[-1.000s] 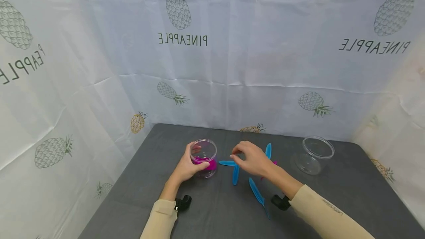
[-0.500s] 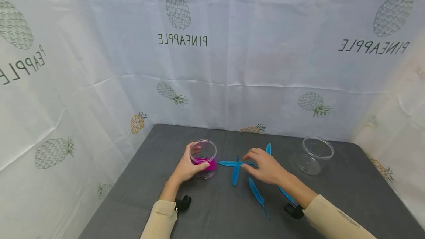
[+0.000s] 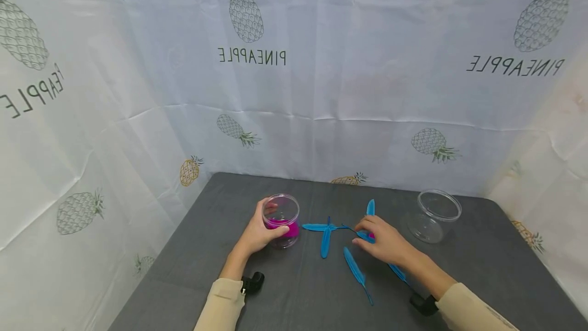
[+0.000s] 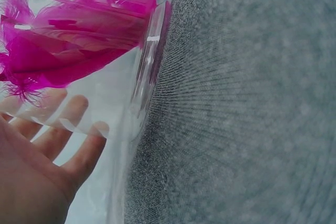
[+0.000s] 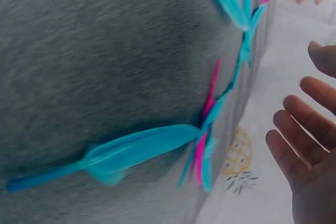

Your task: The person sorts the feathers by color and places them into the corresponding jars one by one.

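Observation:
My left hand (image 3: 253,233) grips a clear round jar (image 3: 281,207) standing on the dark cloth, thumb on its near side. Fluffy magenta feathers (image 4: 79,40) lie in the bottom of that jar. My right hand (image 3: 385,241) is over a small group of feathers to the right, fingers spread apart and holding nothing in the right wrist view. Below it, a blue feather (image 3: 366,236) overlaps a magenta feather (image 5: 199,156). Another blue feather (image 3: 397,273) shows partly from under the forearm. Between the hands lie crossed blue feathers (image 3: 325,243).
A second clear jar (image 3: 427,221), with no feathers in it, stands at the back right. A single blue feather (image 3: 354,265) lies nearer the front, and one more blue feather (image 3: 370,207) points toward the back. White pineapple-print curtains (image 3: 317,86) hang behind the table (image 3: 184,280).
My right hand has moved right and toward me, off the crossed blue feathers and over the group farther right. Its fingers have spread. The left hand and its jar have stayed put.

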Available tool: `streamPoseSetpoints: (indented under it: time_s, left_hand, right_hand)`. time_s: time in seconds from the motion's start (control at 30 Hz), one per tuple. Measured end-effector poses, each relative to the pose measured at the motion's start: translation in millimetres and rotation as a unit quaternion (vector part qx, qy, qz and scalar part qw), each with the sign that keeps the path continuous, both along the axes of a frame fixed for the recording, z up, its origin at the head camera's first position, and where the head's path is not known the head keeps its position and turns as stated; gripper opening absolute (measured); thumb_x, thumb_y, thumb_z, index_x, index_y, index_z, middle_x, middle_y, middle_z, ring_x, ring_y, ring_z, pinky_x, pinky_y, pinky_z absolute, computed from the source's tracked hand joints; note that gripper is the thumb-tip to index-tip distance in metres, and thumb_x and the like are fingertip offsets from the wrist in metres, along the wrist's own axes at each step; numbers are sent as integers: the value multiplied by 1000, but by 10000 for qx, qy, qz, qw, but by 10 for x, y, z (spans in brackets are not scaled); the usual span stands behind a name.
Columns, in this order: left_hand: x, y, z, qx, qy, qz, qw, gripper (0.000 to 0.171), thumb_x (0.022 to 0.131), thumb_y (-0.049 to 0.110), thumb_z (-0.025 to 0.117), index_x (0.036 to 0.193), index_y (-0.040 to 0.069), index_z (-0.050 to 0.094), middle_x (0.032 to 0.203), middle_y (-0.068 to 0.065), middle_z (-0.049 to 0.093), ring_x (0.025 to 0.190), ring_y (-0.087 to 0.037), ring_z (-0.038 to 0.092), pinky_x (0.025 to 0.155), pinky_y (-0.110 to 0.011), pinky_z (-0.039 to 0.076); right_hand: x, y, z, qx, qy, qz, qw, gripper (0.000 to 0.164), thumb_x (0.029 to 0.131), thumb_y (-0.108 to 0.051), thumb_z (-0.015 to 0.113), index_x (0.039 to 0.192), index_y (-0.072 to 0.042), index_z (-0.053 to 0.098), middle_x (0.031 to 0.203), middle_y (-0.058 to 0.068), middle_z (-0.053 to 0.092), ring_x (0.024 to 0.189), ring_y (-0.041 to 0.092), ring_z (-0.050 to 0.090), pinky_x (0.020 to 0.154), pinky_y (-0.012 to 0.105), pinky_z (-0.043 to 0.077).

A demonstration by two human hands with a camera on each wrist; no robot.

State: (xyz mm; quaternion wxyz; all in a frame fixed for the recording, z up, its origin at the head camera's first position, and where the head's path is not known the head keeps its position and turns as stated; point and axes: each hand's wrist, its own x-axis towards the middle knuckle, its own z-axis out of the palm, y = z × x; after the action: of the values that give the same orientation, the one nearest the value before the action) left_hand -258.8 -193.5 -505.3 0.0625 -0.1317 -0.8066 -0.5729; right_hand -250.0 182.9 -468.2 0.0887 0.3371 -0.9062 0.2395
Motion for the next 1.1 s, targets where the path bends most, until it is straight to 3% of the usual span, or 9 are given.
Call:
streamPoseSetpoints:
  time_s: [0.33,1.1]
  left_hand:
    - [14,6,7,-90,17,72,9999,95,81,30,86,152,9,27,146,-18,48,139,-31,43,112,-56,38]
    - [43,9,56,-139,-141,104,9997,96,81,31,87,153,10,28,145,-14,49,140,-30,43,113,-55,37]
  right_hand:
    - [-15,136,-141,99,-307,-54,9995,24,92,-28,78,106,-10,72,103,1,63,92,20,56,75,35,52]
    - [-40,182,-346,221,-306,-67,9993,14,88,-18,81,98,-17,71,97,-9,63,90,13,54,77,36,50]
